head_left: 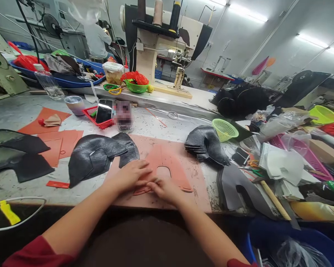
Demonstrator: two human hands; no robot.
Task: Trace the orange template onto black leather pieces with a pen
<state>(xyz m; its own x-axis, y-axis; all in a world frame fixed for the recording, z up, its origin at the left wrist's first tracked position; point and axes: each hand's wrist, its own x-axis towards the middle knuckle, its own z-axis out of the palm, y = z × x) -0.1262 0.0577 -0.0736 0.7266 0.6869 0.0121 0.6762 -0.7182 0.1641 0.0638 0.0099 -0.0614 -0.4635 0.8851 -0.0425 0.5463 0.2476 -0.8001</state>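
An orange sheet template (176, 168) with an arch-shaped cutout lies on a larger pinkish board (202, 193) at the table's front edge. Over the template's left part rests my left hand (132, 174), its fingers stretched out toward the right. My right hand (164, 188) is on the template just below the cutout, fingers bent and pressed together near the left fingertips. Whatever is between those fingers is hidden. Left of the board lie black leather pieces (90, 157), one overlapping the board's corner. A stack of curved black leather pieces (203, 142) sits on the board's far right corner.
A sewing machine (146, 44) with thread cones stands behind the table. At the back left are a cup (74, 105), a red basket (102, 123) and a plastic bottle (48, 83). Grey curved pieces (243, 193), a wooden-handled tool (275, 200) and a green basket (225, 129) lie right.
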